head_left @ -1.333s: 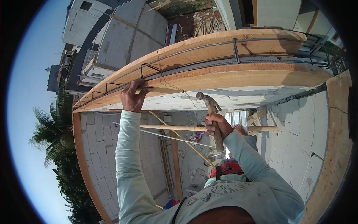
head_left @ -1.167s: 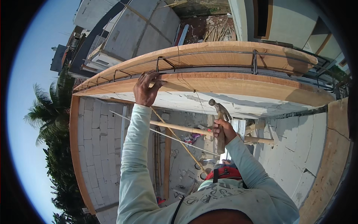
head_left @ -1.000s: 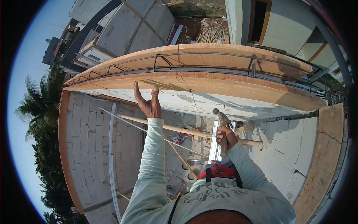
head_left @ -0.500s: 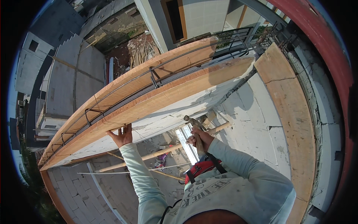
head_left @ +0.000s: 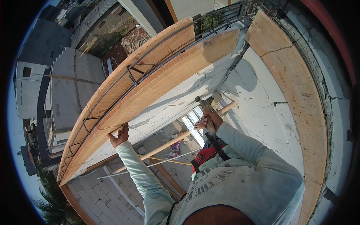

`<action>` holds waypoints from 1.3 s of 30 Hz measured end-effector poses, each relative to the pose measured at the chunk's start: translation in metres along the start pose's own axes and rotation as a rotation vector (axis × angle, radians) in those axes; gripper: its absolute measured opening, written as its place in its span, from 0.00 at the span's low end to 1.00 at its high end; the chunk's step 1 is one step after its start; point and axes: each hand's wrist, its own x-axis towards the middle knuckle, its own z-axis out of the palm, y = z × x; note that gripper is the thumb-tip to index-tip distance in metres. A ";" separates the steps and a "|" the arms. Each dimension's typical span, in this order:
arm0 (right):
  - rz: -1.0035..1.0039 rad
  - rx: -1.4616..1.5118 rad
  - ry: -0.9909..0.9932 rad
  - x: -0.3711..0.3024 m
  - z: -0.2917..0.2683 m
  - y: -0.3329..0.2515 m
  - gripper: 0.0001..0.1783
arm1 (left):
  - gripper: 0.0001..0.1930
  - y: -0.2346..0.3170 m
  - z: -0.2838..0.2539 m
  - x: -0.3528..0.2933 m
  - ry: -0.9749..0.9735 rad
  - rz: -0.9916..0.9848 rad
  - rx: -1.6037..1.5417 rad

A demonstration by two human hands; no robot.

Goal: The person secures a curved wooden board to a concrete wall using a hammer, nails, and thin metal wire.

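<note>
My left hand (head_left: 119,136) reaches up to a long wooden plank (head_left: 165,75), its thumb and fingers apart around the lower edge. The fingertips are partly hidden there, and a thin wire hangs close by. My right hand (head_left: 210,118) is closed around a claw hammer (head_left: 201,102) in front of my body, the head pointing up and away from the plank. That plank runs along the top of a white block wall (head_left: 176,103). A second plank (head_left: 157,48) stands parallel behind it, with a dark rebar cage (head_left: 132,77) between the two.
Another plank (head_left: 283,60) tops the block wall on the right. Below me a bamboo pole (head_left: 165,146) crosses above a littered floor, next to a thin pale rod (head_left: 178,156). A red bag (head_left: 206,155) hangs at my waist. Beyond the planks lies a drop toward neighbouring buildings.
The view has tilted, so planks and wall sit at a steeper slant. My left hand stays at the plank's lower edge; my right hand still holds the hammer away from it.
</note>
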 end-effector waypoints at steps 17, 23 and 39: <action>-0.037 -0.001 -0.145 -0.069 0.063 -0.018 0.09 | 0.45 0.007 0.000 -0.001 0.062 -0.075 -0.063; 0.074 0.353 0.086 -0.005 0.016 -0.007 0.09 | 0.45 0.013 -0.013 0.018 -0.062 -0.066 -0.014; 0.130 0.207 -0.122 -0.013 0.029 -0.017 0.08 | 0.44 0.009 -0.005 0.003 0.042 -0.010 0.004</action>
